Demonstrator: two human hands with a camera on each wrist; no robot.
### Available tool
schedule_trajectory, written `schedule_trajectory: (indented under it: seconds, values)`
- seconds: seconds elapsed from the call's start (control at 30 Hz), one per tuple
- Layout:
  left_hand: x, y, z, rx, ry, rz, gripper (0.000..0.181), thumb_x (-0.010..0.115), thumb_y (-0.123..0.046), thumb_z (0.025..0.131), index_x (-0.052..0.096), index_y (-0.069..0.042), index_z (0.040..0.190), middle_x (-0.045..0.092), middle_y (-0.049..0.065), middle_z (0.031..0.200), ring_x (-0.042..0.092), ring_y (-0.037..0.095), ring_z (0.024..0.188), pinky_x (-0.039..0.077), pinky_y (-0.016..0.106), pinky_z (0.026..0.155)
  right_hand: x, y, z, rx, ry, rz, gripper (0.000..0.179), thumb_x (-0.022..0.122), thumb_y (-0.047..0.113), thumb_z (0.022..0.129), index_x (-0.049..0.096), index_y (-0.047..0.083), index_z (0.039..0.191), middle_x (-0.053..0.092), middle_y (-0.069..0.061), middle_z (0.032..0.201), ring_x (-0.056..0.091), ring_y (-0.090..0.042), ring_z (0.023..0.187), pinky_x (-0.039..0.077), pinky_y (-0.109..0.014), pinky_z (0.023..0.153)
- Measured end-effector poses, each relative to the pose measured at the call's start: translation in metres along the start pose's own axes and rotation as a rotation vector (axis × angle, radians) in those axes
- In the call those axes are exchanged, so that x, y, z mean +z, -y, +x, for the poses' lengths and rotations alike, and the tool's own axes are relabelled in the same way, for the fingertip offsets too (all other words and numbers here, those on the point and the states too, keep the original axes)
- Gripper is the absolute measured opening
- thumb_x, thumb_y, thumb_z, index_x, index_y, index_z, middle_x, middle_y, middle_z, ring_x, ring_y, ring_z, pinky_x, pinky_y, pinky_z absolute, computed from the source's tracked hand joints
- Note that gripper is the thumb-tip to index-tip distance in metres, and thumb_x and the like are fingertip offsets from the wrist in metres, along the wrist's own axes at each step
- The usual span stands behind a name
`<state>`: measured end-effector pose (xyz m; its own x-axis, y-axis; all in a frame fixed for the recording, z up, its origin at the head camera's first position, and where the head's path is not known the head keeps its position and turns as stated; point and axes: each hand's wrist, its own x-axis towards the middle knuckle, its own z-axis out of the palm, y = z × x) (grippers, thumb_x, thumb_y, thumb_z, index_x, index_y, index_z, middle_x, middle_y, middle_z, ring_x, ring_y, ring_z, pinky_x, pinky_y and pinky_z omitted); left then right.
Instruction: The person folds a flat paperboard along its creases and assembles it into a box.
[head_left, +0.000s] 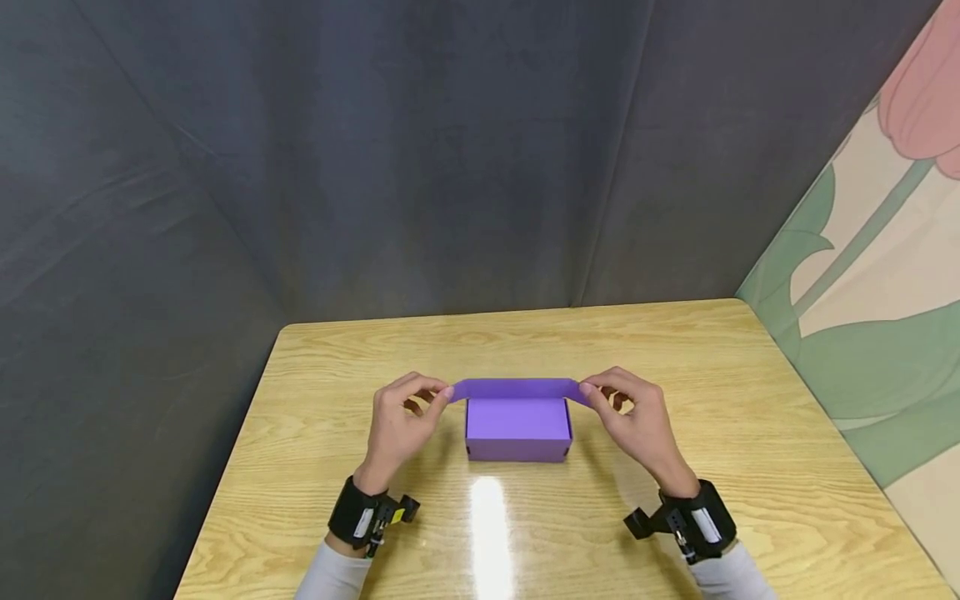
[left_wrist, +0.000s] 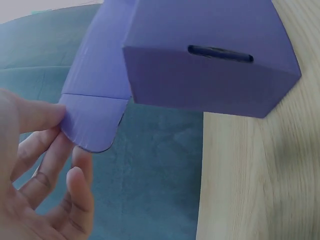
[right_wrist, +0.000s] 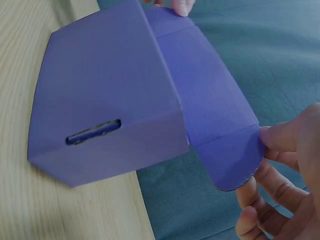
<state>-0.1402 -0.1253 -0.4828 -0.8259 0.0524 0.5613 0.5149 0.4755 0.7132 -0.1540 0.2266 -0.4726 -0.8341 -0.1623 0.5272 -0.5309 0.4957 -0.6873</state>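
Observation:
A small purple cardboard box (head_left: pixel 517 420) stands on the wooden table, its long front side facing me. From its far edge a front flap (head_left: pixel 516 388) stands up, with a rounded tab at each end. My left hand (head_left: pixel 405 423) pinches the left tab (left_wrist: pixel 95 120) between thumb and fingers. The right tab (right_wrist: pixel 230 157) is pinched by my right hand (head_left: pixel 632 417) in the same way. Both wrist views show a narrow slot in a short side of the box (left_wrist: pixel 215 80). What is inside the box is hidden.
The light wooden table (head_left: pixel 337 358) meets a dark grey curtain (head_left: pixel 450 167) along its far edge and left side. A tulip-patterned cloth (head_left: pixel 877 333) hangs on the right. Each wrist carries a black strap with a small camera.

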Motion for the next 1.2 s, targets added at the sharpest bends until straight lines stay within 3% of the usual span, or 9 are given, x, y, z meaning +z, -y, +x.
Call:
schedule_trajectory:
  seconds: [0.17,0.33,0.5,0.67,0.93,1.13,1.2]
  values:
    - [-0.002,-0.007,-0.001,-0.058,0.01,-0.042,0.004,0.083,-0.012,0.094,0.086,-0.012,0.097,0.081,0.004,0.088,0.074,0.017,0.071,0.06,0.026,0.059,-0.001,0.004,0.0,0.054,0.022,0.035,0.008,0.08,0.007,0.096,0.084,0.013,0.1,0.076,0.002,0.086,0.06,-0.009,0.07,0.049,-0.02,0.064]
    - [-0.004,-0.019,-0.001,-0.216,0.059,-0.111,0.008,0.084,-0.02,0.095,0.086,-0.013,0.098,0.082,0.005,0.094,0.077,0.015,0.07,0.063,0.026,0.065,-0.001,0.006,-0.001,0.083,0.033,0.073,0.011,0.08,0.006,0.096,0.084,0.015,0.102,0.079,0.0,0.09,0.07,-0.013,0.07,0.056,-0.017,0.067]
    - [-0.004,-0.024,0.0,-0.326,0.101,-0.174,0.01,0.085,-0.022,0.094,0.086,-0.014,0.099,0.083,0.007,0.096,0.079,0.02,0.07,0.062,0.027,0.06,-0.001,0.007,-0.004,0.108,0.053,0.094,0.011,0.076,0.005,0.098,0.083,0.013,0.103,0.079,-0.003,0.092,0.071,-0.016,0.069,0.055,-0.021,0.062]
    - [-0.004,-0.025,0.0,-0.367,0.131,-0.206,0.012,0.084,-0.023,0.095,0.085,-0.013,0.101,0.082,0.01,0.094,0.079,0.025,0.068,0.057,0.026,0.053,-0.002,0.008,-0.005,0.137,0.087,0.106,0.011,0.073,0.007,0.101,0.082,0.011,0.106,0.079,-0.005,0.094,0.072,-0.016,0.07,0.055,-0.023,0.06]
    - [-0.003,-0.027,0.0,-0.409,0.17,-0.246,0.019,0.082,-0.025,0.097,0.084,-0.011,0.108,0.082,0.014,0.101,0.077,0.013,0.065,0.051,0.023,0.05,-0.001,0.01,-0.005,0.17,0.104,0.12,0.014,0.073,0.008,0.101,0.081,0.008,0.113,0.08,-0.011,0.103,0.074,-0.011,0.071,0.06,-0.024,0.061]
    - [-0.002,-0.028,0.002,-0.407,0.192,-0.26,0.023,0.08,-0.023,0.098,0.082,-0.011,0.118,0.081,0.013,0.114,0.078,0.015,0.066,0.038,0.021,0.044,0.0,0.011,-0.005,0.193,0.117,0.162,0.021,0.073,0.008,0.102,0.079,0.006,0.121,0.08,-0.016,0.111,0.075,-0.012,0.071,0.061,-0.024,0.061]
    - [-0.001,-0.029,0.002,-0.406,0.202,-0.262,0.024,0.079,-0.022,0.099,0.081,-0.012,0.121,0.08,0.014,0.116,0.078,0.016,0.066,0.039,0.021,0.044,0.0,0.011,-0.006,0.201,0.118,0.173,0.022,0.072,0.008,0.102,0.079,0.006,0.123,0.079,-0.017,0.113,0.076,-0.013,0.07,0.061,-0.025,0.062]
